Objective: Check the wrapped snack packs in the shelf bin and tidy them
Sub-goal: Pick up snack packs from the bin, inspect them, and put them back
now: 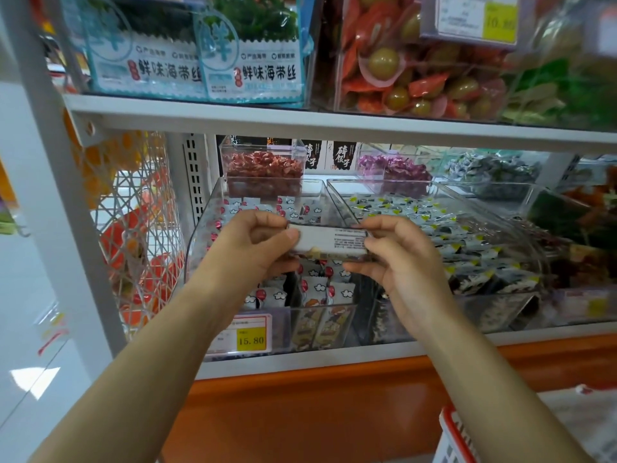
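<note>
A white wrapped snack pack with small printed text is held level above the clear shelf bin. My left hand pinches its left end between thumb and fingers. Its right end is pinched by my right hand. Below, the bin holds several white packs with red and cloud prints, some standing on edge, others lying flat at the back. A divider splits off darker packs at the bin's front.
A second clear bin of black-and-white packs with yellow marks sits to the right. Small bins of red and purple sweets stand behind. A price tag reads 15.80. The upper shelf edge overhangs. A red-rimmed basket is at lower right.
</note>
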`<state>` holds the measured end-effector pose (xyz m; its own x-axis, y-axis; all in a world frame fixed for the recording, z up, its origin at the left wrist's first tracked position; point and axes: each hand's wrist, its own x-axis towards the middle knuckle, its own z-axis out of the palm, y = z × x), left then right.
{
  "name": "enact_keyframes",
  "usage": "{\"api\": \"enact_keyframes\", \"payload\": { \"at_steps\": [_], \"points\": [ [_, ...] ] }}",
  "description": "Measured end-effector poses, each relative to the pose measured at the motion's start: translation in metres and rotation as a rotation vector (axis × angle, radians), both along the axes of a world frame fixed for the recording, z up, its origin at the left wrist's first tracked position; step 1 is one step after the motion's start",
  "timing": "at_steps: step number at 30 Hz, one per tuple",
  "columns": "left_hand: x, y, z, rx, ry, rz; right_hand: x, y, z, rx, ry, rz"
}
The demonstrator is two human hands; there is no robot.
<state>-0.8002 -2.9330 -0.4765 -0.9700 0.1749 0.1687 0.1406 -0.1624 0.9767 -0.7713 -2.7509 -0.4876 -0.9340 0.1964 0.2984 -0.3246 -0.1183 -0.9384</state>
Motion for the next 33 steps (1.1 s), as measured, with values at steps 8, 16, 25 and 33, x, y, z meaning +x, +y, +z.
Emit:
{"api": "enact_keyframes", "payload": {
  "at_steps": [8,16,25,33],
  "points": [
    [0.009,0.000,0.005,-0.248,0.202,-0.074,0.002,0.000,0.002,0.133,0.003,-0.111],
    [0.015,0.008,0.008,-0.403,0.223,-0.034,0.003,-0.003,0.002,0.325,0.121,-0.212],
    [0.009,-0.007,0.016,-0.254,-0.089,-0.172,0.005,-0.005,0.006,0.185,0.037,0.023],
    [0.012,-0.008,0.015,-0.425,0.038,-0.205,0.004,-0.007,0.003,0.166,0.027,-0.046]
  ]
}}
